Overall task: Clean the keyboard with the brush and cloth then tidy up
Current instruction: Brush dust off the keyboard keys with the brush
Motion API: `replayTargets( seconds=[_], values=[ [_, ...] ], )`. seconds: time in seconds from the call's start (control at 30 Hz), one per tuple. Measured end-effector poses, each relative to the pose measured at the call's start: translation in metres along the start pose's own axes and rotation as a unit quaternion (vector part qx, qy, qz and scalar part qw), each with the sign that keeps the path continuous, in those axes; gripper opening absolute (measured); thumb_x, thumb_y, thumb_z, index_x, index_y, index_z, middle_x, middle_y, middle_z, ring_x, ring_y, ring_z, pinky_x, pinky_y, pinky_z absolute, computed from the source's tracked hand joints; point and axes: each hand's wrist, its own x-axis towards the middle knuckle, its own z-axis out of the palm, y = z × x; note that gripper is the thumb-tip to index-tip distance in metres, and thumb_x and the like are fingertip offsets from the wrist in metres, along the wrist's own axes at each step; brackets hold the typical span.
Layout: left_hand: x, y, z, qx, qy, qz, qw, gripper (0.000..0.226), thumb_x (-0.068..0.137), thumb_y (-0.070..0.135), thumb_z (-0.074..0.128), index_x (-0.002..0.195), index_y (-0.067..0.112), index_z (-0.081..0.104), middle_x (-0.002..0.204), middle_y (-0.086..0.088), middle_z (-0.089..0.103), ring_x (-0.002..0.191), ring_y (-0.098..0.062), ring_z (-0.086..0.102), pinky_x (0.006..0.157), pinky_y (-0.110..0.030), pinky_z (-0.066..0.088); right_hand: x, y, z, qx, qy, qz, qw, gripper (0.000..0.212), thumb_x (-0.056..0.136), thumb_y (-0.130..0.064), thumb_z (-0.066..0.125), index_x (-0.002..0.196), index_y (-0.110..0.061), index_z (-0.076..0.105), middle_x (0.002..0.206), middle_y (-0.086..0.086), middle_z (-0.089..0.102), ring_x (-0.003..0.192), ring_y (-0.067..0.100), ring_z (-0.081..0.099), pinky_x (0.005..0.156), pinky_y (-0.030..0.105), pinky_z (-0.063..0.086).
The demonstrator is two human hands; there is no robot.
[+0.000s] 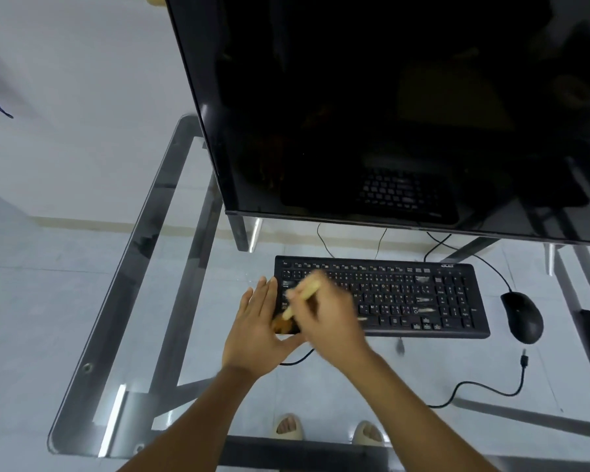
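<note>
Two hands are working at the left end of the keyboard (382, 294), which is lying on the glass counter (116, 301) just below the dark monitor (389, 114). Our right hand (331, 318) is gripping the brush (302, 296), pale handle tilted, bristles down at the near-left corner keys; it is blurred, so we are judging a sweep in progress. Our left hand (256, 325) is lying flat, fingers straight, pressing against the keyboard's left edge to steady it. We are judging the brushing stage as under way; the right-hand keys, wiping and tidying are looking still to do. No cloth is showing clearly. Room is lying open to the left of the keyboard; to the right, the mouse (521, 316) and a loose cable (484, 386) are sitting near.
</note>
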Motion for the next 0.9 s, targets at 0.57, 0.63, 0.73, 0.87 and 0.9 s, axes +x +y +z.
replayTargets(
  seconds=[0.57, 0.63, 0.73, 0.87, 0.9],
  values=[
    [-0.005, 0.009, -0.006, -0.006, 0.011, -0.02, 1.0, 0.102, 0.076, 0.072, 0.055, 0.151, 0.019, 0.012, 0.15, 0.011, 0.003, 0.135, 0.005, -0.018, 0.115, -0.032, 0.005, 0.034, 0.03, -0.044, -0.078, 0.037, 0.018, 0.996, 0.019, 0.096, -0.025, 0.056, 0.082, -0.013, 0.053, 0.062, -0.011, 0.06, 0.052, 0.001, 0.056, 0.047, 0.011, 0.039],
    [-0.005, 0.011, -0.005, -0.009, 0.017, -0.014, 1.0, 0.1, 0.077, 0.069, 0.058, 0.151, 0.016, 0.016, 0.149, 0.01, 0.006, 0.131, 0.013, -0.024, 0.114, -0.033, 0.006, 0.042, 0.031, -0.046, -0.002, 0.121, 0.056, 0.991, 0.015, 0.096, -0.018, 0.057, 0.084, -0.009, 0.054, 0.064, -0.008, 0.061, 0.054, 0.002, 0.06, 0.05, 0.017, 0.044],
    [-0.004, 0.013, -0.007, -0.012, 0.021, -0.02, 1.0, 0.1, 0.077, 0.069, 0.059, 0.151, 0.016, 0.017, 0.149, 0.009, 0.006, 0.132, 0.011, -0.022, 0.114, -0.034, 0.007, 0.052, 0.027, -0.039, -0.009, 0.08, 0.073, 0.994, 0.014, 0.096, -0.022, 0.056, 0.087, -0.011, 0.053, 0.069, 0.001, 0.066, 0.059, 0.019, 0.064, 0.054, 0.038, 0.052],
    [-0.005, 0.013, -0.008, -0.011, 0.016, -0.02, 1.0, 0.1, 0.077, 0.067, 0.06, 0.15, 0.014, 0.018, 0.148, 0.009, 0.006, 0.127, 0.017, -0.029, 0.112, -0.034, 0.002, 0.062, 0.012, -0.026, -0.023, 0.091, 0.019, 0.995, 0.011, 0.097, -0.016, 0.054, 0.089, -0.01, 0.052, 0.072, -0.005, 0.064, 0.061, -0.002, 0.062, 0.056, 0.018, 0.048],
    [-0.004, 0.014, -0.008, -0.01, 0.014, -0.023, 1.0, 0.1, 0.077, 0.068, 0.059, 0.151, 0.016, 0.016, 0.149, 0.01, 0.004, 0.129, 0.014, -0.027, 0.112, -0.031, 0.001, 0.064, 0.009, -0.022, -0.019, 0.062, 0.014, 0.998, 0.011, 0.096, -0.016, 0.056, 0.088, -0.01, 0.053, 0.071, -0.005, 0.064, 0.059, -0.003, 0.06, 0.056, 0.017, 0.046]
  ],
)
